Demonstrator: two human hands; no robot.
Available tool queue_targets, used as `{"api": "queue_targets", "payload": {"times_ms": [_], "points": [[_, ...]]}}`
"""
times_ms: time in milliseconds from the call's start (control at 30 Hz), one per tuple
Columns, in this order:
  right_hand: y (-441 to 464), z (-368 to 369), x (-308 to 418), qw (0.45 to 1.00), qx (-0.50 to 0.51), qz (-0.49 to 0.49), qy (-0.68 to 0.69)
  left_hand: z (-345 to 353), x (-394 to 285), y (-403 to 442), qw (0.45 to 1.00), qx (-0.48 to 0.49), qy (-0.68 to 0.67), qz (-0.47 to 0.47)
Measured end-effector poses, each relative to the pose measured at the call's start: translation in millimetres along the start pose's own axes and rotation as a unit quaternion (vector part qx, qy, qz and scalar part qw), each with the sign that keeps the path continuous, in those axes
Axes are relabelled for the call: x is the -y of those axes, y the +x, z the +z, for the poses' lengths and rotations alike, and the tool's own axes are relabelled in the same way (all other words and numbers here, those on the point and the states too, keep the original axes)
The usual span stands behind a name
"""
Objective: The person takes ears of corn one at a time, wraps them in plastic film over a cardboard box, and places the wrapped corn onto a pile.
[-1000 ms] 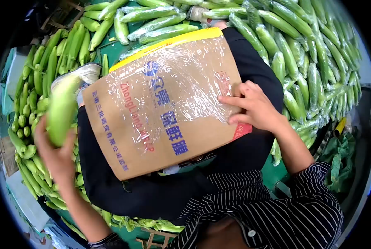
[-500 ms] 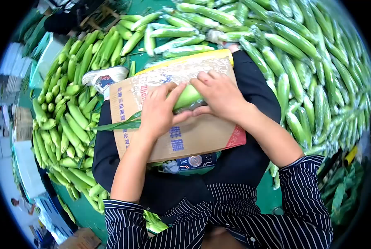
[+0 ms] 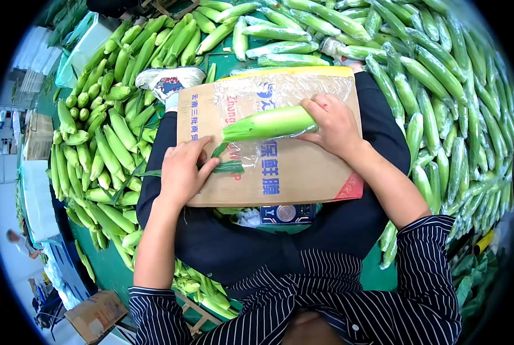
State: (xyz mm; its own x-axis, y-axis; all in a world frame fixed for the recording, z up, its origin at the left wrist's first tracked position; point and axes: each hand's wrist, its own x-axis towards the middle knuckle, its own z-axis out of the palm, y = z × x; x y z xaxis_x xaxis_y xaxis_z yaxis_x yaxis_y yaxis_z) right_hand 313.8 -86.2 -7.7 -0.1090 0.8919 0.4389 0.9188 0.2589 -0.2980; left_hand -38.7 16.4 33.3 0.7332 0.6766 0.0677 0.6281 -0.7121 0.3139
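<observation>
A green ear of corn [image 3: 274, 123] lies across a flat cardboard box [image 3: 320, 172] on my lap. My right hand [image 3: 334, 126] grips its right end, thumb below and fingers over the top. Clear film [image 3: 245, 152] shows under and around the ear, stretched over the box top. My left hand [image 3: 182, 169] is at the box's left edge, away from the ear, fingers curled over a long green corn leaf [image 3: 229, 167]. The leaf sticks out on both sides of that hand; its middle is hidden.
Unwrapped corn [image 3: 110, 155] is heaped on the left. Film-wrapped corn [image 3: 435, 115] fills the right and back. A dark device with a round dial [image 3: 287, 213] shows below the box. At lower left stands another cardboard box [image 3: 96, 313].
My left hand has come off the ear and moved left with the leaf. The ear now lies more level and more exposed, still held by my right hand. The view has shifted slightly.
</observation>
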Motion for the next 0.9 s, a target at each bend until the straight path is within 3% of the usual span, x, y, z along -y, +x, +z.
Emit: {"api": "queue_targets", "payload": {"times_ms": [67,100,200,267,333,400,467,533,600,633,767,833,900], "points": [[-2.2,2.0,-1.1,1.000,0.016,0.008,-0.005,11.4,-2.7,2.7,0.998,0.009,-0.049,-0.042],[-1.1,2.3,-1.9,1.000,0.022,0.011,-0.007,16.1,-1.3,3.6,0.999,-0.046,-0.021,0.020],[1.2,0.3,-0.3,1.000,0.018,0.007,-0.005,18.1,2.8,-0.7,1.000,-0.012,-0.004,-0.022],[3.7,-0.4,-0.4,1.000,0.011,0.000,-0.001,11.4,26.4,-11.7,0.994,-0.018,0.104,-0.029],[2.3,0.0,-1.9,1.000,0.009,-0.004,-0.001,-16.5,62.3,-14.2,0.933,-0.034,0.220,-0.281],[-0.9,3.4,-3.3,1.000,0.005,-0.002,-0.007,-51.2,90.2,-28.3,0.853,-0.256,0.408,-0.203],[-1.4,2.8,-3.7,1.000,0.002,0.013,-0.004,-46.4,73.4,-33.3,0.897,-0.317,0.279,-0.133],[-2.8,5.0,-3.4,1.000,0.002,0.022,0.020,-16.5,17.4,-37.2,0.990,-0.119,-0.011,-0.073],[-4.3,6.3,-2.3,0.999,-0.036,0.010,0.013,5.3,-36.1,-12.2,0.998,0.002,0.026,-0.050],[-7.3,5.0,-3.3,0.999,-0.053,0.004,0.006,30.7,-38.2,-5.6,0.998,-0.047,-0.030,-0.020],[-20.8,-0.4,-7.5,0.995,-0.099,0.013,-0.017,71.3,-20.5,18.2,0.987,-0.159,-0.028,-0.009],[-24.8,-16.7,-6.1,0.998,-0.004,0.019,-0.062,71.4,-17.6,10.9,0.966,-0.246,-0.057,-0.059],[-24.6,-31.0,1.9,0.991,0.107,0.010,-0.082,70.4,-14.3,-10.9,0.949,-0.243,-0.152,-0.133]]}}
